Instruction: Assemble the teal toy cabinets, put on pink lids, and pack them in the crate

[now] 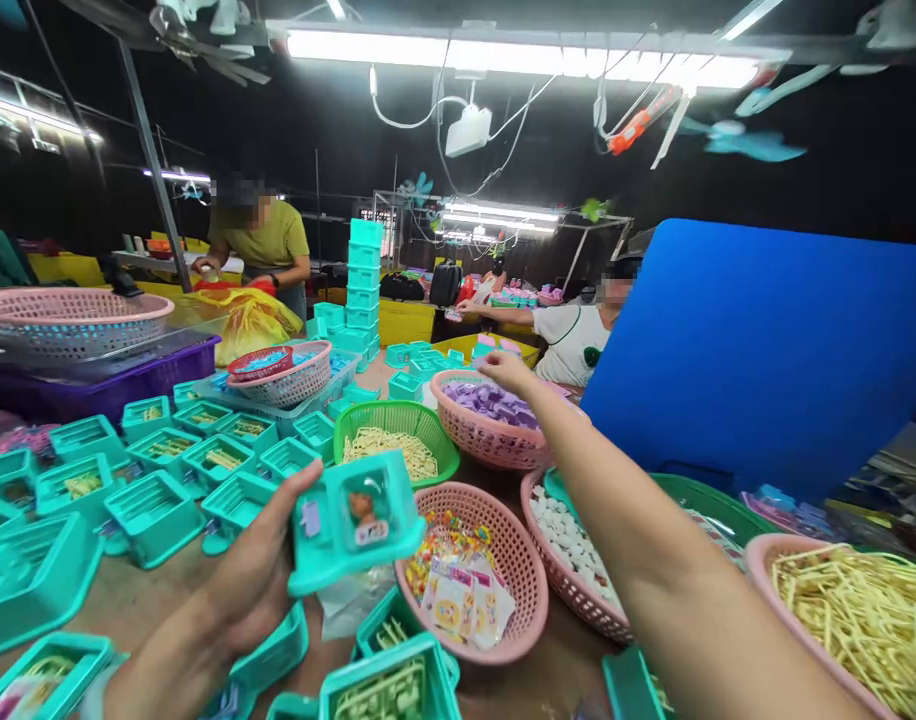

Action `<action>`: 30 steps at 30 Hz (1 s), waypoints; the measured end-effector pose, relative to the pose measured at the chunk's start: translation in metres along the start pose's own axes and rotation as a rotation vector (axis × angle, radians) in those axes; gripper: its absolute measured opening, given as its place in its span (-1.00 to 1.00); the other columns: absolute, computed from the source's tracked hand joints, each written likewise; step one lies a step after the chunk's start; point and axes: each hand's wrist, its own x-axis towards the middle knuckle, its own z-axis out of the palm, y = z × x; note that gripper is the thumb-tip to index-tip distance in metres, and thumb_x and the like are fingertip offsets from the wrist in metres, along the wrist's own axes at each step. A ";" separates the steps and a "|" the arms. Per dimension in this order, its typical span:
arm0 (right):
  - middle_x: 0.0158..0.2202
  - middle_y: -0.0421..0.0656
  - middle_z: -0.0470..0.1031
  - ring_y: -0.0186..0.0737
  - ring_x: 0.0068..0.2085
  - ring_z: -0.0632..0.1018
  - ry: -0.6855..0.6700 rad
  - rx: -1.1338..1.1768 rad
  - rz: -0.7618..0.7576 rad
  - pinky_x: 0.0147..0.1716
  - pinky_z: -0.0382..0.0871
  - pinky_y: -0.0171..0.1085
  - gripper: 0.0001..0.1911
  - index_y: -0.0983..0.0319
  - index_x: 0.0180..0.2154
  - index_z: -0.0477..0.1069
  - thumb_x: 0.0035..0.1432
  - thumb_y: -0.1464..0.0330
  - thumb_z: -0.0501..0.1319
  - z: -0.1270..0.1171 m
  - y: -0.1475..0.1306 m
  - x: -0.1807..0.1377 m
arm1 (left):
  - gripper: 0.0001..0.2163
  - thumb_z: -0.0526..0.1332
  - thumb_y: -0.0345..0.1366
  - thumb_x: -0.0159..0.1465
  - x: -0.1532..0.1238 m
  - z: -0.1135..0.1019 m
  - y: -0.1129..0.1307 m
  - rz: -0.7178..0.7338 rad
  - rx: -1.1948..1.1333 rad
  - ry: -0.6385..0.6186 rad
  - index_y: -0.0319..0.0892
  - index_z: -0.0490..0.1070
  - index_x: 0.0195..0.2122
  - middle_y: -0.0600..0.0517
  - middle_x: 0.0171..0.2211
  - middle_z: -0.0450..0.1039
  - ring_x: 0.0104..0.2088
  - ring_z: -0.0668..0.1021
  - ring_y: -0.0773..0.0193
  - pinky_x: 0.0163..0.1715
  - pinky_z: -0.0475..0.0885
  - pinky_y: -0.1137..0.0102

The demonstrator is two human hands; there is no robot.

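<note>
Teal toy tray [355,520] sits in the left hand [259,575], thumb over its near-left edge, fingers underneath, held above the table [150,600] beside the pink basket of sticker packs [473,575]. Looks like light, stiff moulded plastic, probably a bit slick; small pieces seated in its pockets could drop if tipped, so best held by the rim and kept level. Right hand [507,372] reaches out over the pink basket of purple parts [492,415]; fingers curled, whether it holds anything I cannot tell. Green basket [398,440] of cream pieces is just beyond the tray.
</note>
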 end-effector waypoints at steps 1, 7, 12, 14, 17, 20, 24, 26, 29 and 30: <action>-0.05 -0.10 0.55 -0.18 -0.14 0.60 0.022 0.032 -0.022 -0.16 0.57 -0.15 -0.72 0.28 0.04 0.45 0.38 0.28 0.27 -0.007 -0.004 -0.012 | -0.60 0.22 -0.14 0.40 -0.001 0.000 0.001 0.012 -0.012 0.000 -0.35 0.53 0.11 -0.20 -0.23 0.72 -0.17 0.75 -0.13 -0.02 0.63 0.02; -0.19 -0.15 0.56 -0.26 -0.24 0.55 0.043 0.273 -0.350 -0.27 0.47 -0.29 -0.82 0.23 -0.13 0.50 0.26 0.30 0.29 -0.056 -0.047 -0.148 | -0.60 0.28 -0.10 0.35 -0.014 0.002 -0.010 0.102 -0.054 -0.138 -0.28 0.53 0.08 -0.18 -0.07 0.69 -0.06 0.71 -0.05 0.09 0.56 0.09; -0.16 -0.17 0.57 -0.22 -0.24 0.59 -0.118 0.228 -0.628 -0.31 0.53 -0.28 -0.67 0.10 0.03 0.39 0.22 0.36 0.30 -0.076 -0.085 -0.303 | -0.44 0.44 -0.07 0.24 -0.042 0.014 -0.048 0.277 0.041 -0.168 -0.15 0.39 0.19 -0.16 0.12 0.59 0.04 0.66 -0.05 0.07 0.56 0.09; -0.15 -0.17 0.56 -0.20 -0.22 0.60 -0.060 0.142 -0.624 -0.29 0.56 -0.27 -0.62 0.09 0.02 0.37 0.17 0.46 0.29 -0.074 -0.092 -0.345 | -0.40 0.49 -0.09 0.19 -0.057 0.024 -0.068 0.353 0.065 -0.194 -0.12 0.36 0.19 -0.13 0.15 0.57 0.10 0.63 -0.05 0.09 0.55 0.13; -0.08 -0.11 0.53 -0.12 -0.08 0.60 0.101 0.091 -0.595 -0.13 0.59 -0.17 -0.61 0.12 -0.01 0.41 0.14 0.56 0.24 -0.066 -0.091 -0.382 | -0.37 0.52 -0.14 0.16 -0.078 0.040 -0.098 0.435 0.063 -0.211 -0.07 0.31 0.20 -0.09 0.15 0.56 0.18 0.58 -0.04 0.15 0.52 0.17; -0.04 -0.08 0.53 -0.07 -0.02 0.60 0.208 0.115 -0.514 -0.05 0.58 -0.07 -0.60 0.13 0.05 0.41 0.20 0.55 0.26 -0.058 -0.080 -0.404 | -0.37 0.50 -0.19 0.20 -0.092 0.051 -0.124 0.443 0.046 -0.225 -0.02 0.26 0.23 -0.05 0.18 0.54 0.20 0.56 0.02 0.20 0.49 0.17; -0.05 -0.10 0.56 -0.11 -0.06 0.60 0.415 0.235 -0.435 -0.02 0.56 -0.07 -0.66 0.14 0.08 0.41 0.29 0.42 0.33 -0.044 -0.066 -0.431 | -0.36 0.49 -0.19 0.21 -0.101 0.055 -0.150 0.397 0.040 -0.224 0.02 0.24 0.25 -0.03 0.24 0.50 0.26 0.52 0.08 0.27 0.41 0.19; -0.07 -0.12 0.55 -0.17 -0.09 0.60 0.496 0.301 -0.394 -0.07 0.57 -0.15 -0.67 0.14 0.08 0.43 0.31 0.41 0.34 -0.037 -0.063 -0.444 | -0.36 0.48 -0.16 0.22 -0.103 0.055 -0.159 0.394 0.064 -0.217 0.02 0.22 0.26 -0.04 0.24 0.49 0.27 0.51 0.09 0.28 0.40 0.20; -0.07 -0.12 0.53 -0.21 -0.13 0.59 0.545 0.329 -0.366 -0.15 0.58 -0.22 -0.60 0.15 0.15 0.42 0.31 0.42 0.34 -0.028 -0.061 -0.459 | -0.40 0.46 -0.11 0.24 -0.104 0.053 -0.170 0.423 0.124 -0.210 -0.01 0.22 0.23 -0.06 0.23 0.50 0.25 0.53 0.11 0.28 0.39 0.22; -0.08 -0.12 0.53 -0.21 -0.14 0.59 0.554 0.320 -0.365 -0.15 0.58 -0.22 -0.57 0.15 0.17 0.40 0.30 0.42 0.35 -0.026 -0.060 -0.461 | -0.41 0.45 -0.10 0.25 -0.105 0.052 -0.173 0.429 0.144 -0.213 -0.01 0.22 0.22 -0.06 0.22 0.50 0.24 0.53 0.11 0.28 0.39 0.22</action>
